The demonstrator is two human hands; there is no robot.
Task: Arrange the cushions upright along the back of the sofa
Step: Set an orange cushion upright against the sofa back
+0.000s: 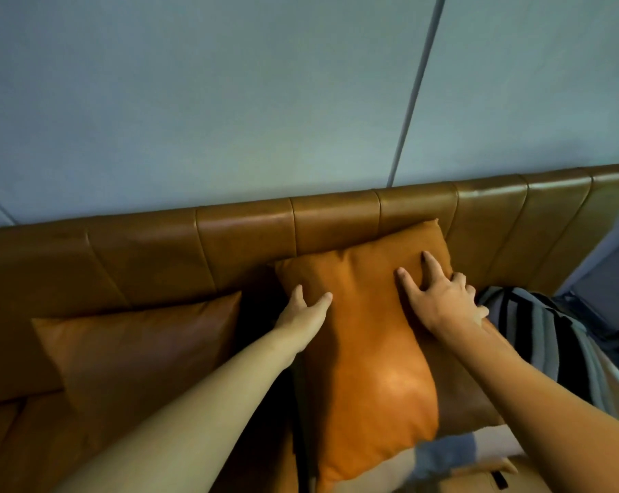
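- An orange cushion (368,350) leans with its top edge against the sofa back (244,229), roughly at the middle of the backrest, its lower end reaching down over the seat toward the front edge.
- The left hand (302,314) lies along the cushion's left edge near the top, thumb and fingers spread and pressing on the cover; it is not closed around anything.
- The right hand (439,297) rests flat on the cushion's upper right part, fingers splayed wide, with the outer fingers curling over the right edge.
- A brown cushion (140,354) stands further left, propped against the backrest and well apart from the orange one's top.
- A striped cushion (535,332), grey and black, lies just to the right, partly behind the right forearm, near the sofa's right end.
- A pale blue wall (229,101) rises behind the sofa.
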